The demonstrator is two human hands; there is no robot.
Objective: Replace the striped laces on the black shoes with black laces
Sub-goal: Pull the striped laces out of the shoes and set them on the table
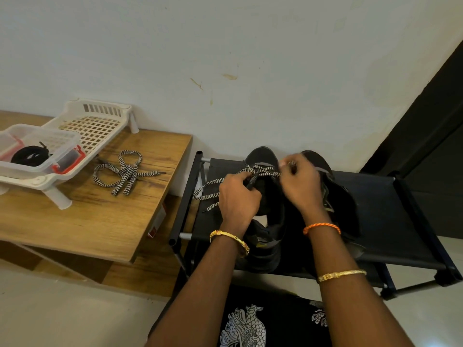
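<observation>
Two black shoes stand on a black rack (390, 196). The left shoe (265, 156) still carries a black-and-white striped lace (213, 186), whose loose ends trail off to the left. My left hand (238, 196) grips the shoe's tongue and the lace beside it. My right hand (298, 181) pinches the lace at the upper eyelets. The right shoe (335, 194) lies partly behind my right hand. A second striped lace (125, 172) lies loose on the wooden table. Coiled black laces (28, 155) sit in a clear box (62, 141).
The clear box with red clips rests in a white plastic basket (100, 121) at the back left of the wooden table (105, 221). A white wall stands close behind the rack. A dark door frame (431, 116) rises at the right.
</observation>
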